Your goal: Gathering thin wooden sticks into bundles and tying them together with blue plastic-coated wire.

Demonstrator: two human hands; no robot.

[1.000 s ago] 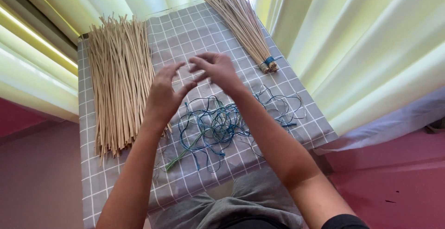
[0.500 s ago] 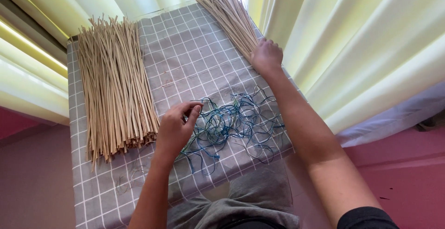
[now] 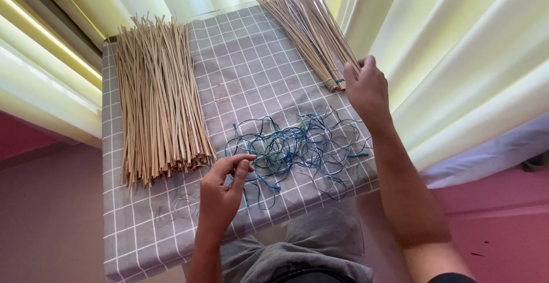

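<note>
Two stick heaps: left hand [image 3: 220, 194] fingers pinching blue cord [image 3: 286, 148], right hand [image 3: 366, 88] fingers curled on tied bundle [image 3: 311, 28].

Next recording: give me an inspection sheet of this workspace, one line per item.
Surface: table under a grey checked cloth, covered edge to edge.
Job's things: tied bundle of tan sticks at the far right, bound with blue thread at its near end; tangle of blue and green threads at the near middle.
Clutter: loose sticks piled along the left side; a few stray dark threads on the cloth near them.
Grippers: left hand pinches at the tangle's left edge; right hand rests at the bundle's bound end, grip not clear.
Cables: nothing seen.
Surroundings: pale yellow curtains behind and to the right; pink floor; person's grey-clad lap at the near edge.
</note>
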